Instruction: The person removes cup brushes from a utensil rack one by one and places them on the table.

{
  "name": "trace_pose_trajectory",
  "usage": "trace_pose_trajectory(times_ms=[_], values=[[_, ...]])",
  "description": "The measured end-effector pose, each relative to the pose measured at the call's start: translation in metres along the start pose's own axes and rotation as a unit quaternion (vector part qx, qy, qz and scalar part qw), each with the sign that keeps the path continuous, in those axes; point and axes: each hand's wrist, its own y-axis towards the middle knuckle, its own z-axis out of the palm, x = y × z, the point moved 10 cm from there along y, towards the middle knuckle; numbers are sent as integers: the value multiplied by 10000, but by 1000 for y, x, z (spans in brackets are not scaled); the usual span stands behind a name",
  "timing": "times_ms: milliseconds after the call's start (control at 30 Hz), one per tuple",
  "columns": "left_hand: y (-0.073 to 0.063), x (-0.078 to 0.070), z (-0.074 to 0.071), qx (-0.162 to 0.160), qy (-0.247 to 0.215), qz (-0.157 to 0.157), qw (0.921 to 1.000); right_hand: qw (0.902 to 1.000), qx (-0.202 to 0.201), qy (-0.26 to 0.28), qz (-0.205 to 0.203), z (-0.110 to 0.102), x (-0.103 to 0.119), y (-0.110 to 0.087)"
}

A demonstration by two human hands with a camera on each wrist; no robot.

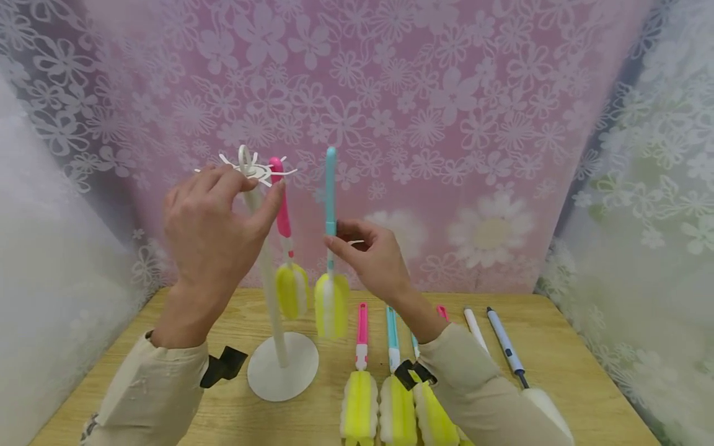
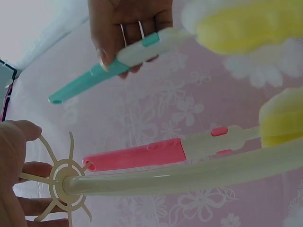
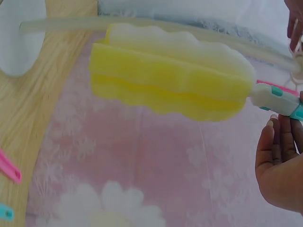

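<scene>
A white stand (image 1: 270, 279) with a round base, a slanting pole and a ring of thin hooks (image 2: 67, 184) rises at the left of the table. My left hand (image 1: 209, 223) holds the hook ring at the top, thumb and fingers on its hooks. From one hook hangs a pink-handled sponge brush (image 1: 283, 217), its yellow and white head downward. Just right of it, my right hand (image 1: 376, 257) pinches a turquoise-handled sponge brush (image 1: 331, 186) upright at the handle's lower part. That brush's yellow and white sponge (image 3: 175, 75) is apart from the pole.
On the wooden table (image 1: 234, 415) at front right lie several more sponge brushes, among them a pink-handled one (image 1: 359, 402) and a turquoise-handled one (image 1: 398, 409). A blue-grey-handled brush (image 1: 504, 341) lies farther right, partly behind my forearm. A flowered curtain (image 1: 446, 155) stands behind.
</scene>
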Motion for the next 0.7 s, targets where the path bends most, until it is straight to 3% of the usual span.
trace_pose_trajectory(times_ms=[167, 300, 467, 567, 633, 700], values=[[-1, 2, 1, -159, -26, -108, 9998, 9986, -399, -352, -22, -54, 2, -9], [0, 3, 2, -185, -53, -137, 9997, 9927, -718, -968, 28, -108, 3, -19], [1, 3, 4, -55, -91, -188, 9998, 9734, -1199, -1945, 186, -178, 2, -38], [1, 5, 4, 53, -101, -268, 9996, 9599, -1433, -2353, 519, -219, -8, -53], [1, 6, 4, 110, -82, -324, 9994, 9459, -1520, -2740, 841, -245, -17, -66], [0, 7, 5, 171, -62, -349, 9992, 9342, -1457, -3050, 1142, -268, -27, -78]])
